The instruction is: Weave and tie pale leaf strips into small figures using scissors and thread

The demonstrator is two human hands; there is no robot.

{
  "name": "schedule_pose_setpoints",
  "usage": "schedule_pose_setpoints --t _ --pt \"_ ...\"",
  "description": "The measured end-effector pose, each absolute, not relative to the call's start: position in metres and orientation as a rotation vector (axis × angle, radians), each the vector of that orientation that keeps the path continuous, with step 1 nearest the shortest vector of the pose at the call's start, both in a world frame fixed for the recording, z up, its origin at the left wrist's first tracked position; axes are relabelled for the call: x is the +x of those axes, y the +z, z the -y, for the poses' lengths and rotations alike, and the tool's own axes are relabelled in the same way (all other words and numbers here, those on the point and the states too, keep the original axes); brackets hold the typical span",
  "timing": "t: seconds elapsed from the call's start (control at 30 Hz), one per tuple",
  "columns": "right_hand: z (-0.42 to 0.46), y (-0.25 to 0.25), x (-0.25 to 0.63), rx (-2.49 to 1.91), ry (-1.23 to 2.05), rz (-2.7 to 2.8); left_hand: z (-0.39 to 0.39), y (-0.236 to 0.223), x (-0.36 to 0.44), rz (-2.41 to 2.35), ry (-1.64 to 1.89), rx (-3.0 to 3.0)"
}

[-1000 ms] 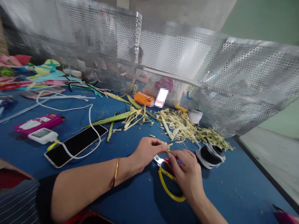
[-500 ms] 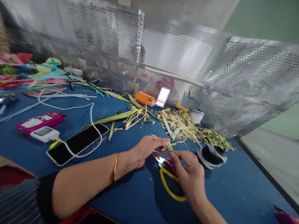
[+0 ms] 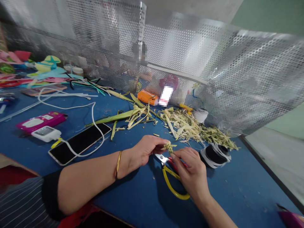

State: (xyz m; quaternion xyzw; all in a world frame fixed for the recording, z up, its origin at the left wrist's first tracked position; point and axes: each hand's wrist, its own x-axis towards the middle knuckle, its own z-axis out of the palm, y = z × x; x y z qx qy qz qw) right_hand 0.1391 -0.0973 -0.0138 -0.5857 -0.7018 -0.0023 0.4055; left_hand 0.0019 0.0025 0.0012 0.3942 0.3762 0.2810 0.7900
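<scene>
Your woven piece point(image 3: 169, 147) is up between both hands, above the blue table point(image 3: 133, 196), just past the tips of the scissors point(image 3: 163, 159) in view. Long axis runs slantwise: upper end points away from you and slightly left, lower end points back toward your right fingertips. Short strand ends poke out sideways near the top, one left, one right.

Right hand point(image 3: 193, 169): thumb and index pinched on the lower end. Left hand point(image 3: 144, 150): fingers bent in against the upper left side; can't tell if they're gripping.

Vs 0.5 s ago: left fingertips cover less of the upper end, so more of the weave shows. Vs 1.0 s ago, when fingers hid most of it: clearly more exposed. Right pinch stays at the lower end. Scissors still lie open-handled, partly under your right hand.

Nearby: shredded strips point(image 3: 185, 126) beyond the hands, black-and-white spool point(image 3: 215, 155) right of your right hand, black phone point(image 3: 80, 142) beyond your left forearm.
</scene>
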Motion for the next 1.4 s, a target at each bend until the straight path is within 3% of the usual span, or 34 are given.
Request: schedule_pose_setpoints --t 0.33,0.57,0.87,0.97,1.17,1.4 --pt "0.097 -0.02 0.14 -1.529 -0.019 1.7 0.003 0.005 0.001 -0.767 0.561 1.127" --pt "0.099 -0.015 0.137 -1.522 0.009 1.78 0.003 0.003 0.005 -0.775 0.594 1.01" --pt "0.098 -0.021 0.138 -1.643 -0.229 1.698 0.001 -0.001 0.001 -0.791 0.529 1.086" --pt "0.099 -0.018 0.139 -1.671 -0.026 1.558 0.0 0.0 0.0 -0.745 0.552 1.04" --pt "0.097 -0.011 0.141 -1.443 0.875 1.055 -0.003 0.005 0.0 -0.634 0.77 1.16" --pt "0.095 -0.01 0.134 -1.43 0.942 1.0 -0.001 0.002 0.0 -0.645 0.715 1.329"
